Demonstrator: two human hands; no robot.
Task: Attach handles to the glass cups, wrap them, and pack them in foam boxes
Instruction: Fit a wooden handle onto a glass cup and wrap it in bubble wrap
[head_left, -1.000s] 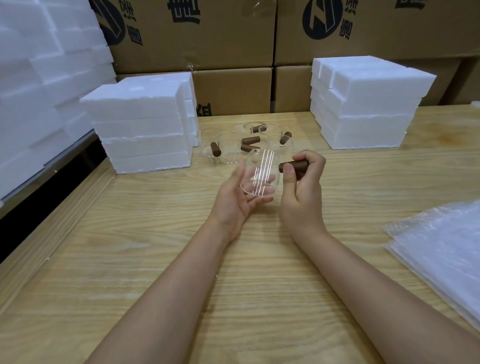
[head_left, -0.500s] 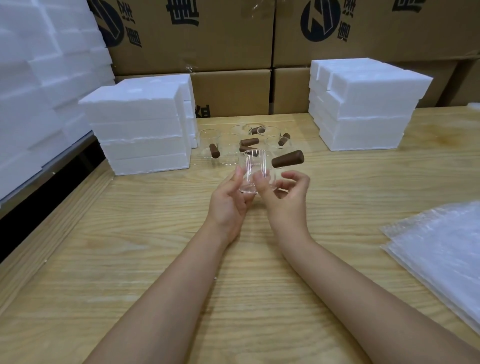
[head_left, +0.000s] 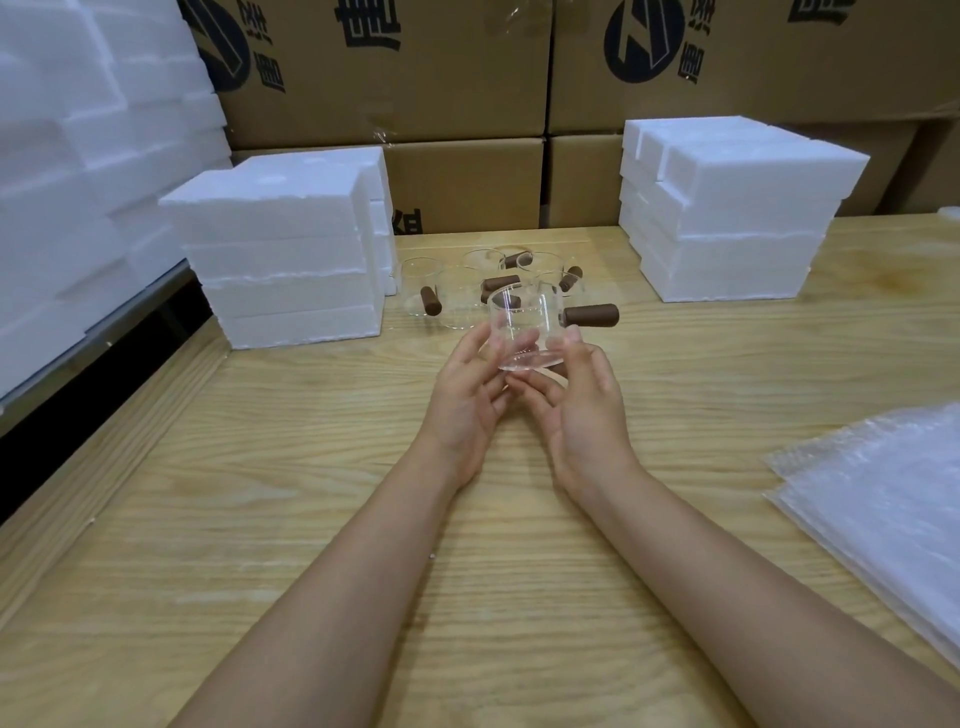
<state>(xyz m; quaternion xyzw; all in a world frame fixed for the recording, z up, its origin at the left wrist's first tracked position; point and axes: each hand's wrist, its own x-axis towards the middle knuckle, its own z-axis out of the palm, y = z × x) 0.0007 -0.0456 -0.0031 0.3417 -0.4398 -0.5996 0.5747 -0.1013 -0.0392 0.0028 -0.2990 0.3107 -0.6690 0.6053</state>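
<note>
While both hands are working close together over the wooden table (head_left: 311, 519), the left hand (head_left: 467, 387) is cupping the glass cup (head_left: 524, 332) from its left and the right hand (head_left: 584, 410) is gripping it from the right, fingers curling under the base. Cup is sitting upright between them, brown handle (head_left: 592, 315) sticking out right, neither hand touching it. More handled cups (head_left: 423, 291) are standing just behind, between the left foam stack (head_left: 280, 260) and right foam stack (head_left: 727, 218). Bubble wrap sheets (head_left: 883, 519) are lying far right.

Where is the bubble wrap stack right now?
Head view: the bubble wrap lies at the right edge of the table, right of the right hand.
</note>
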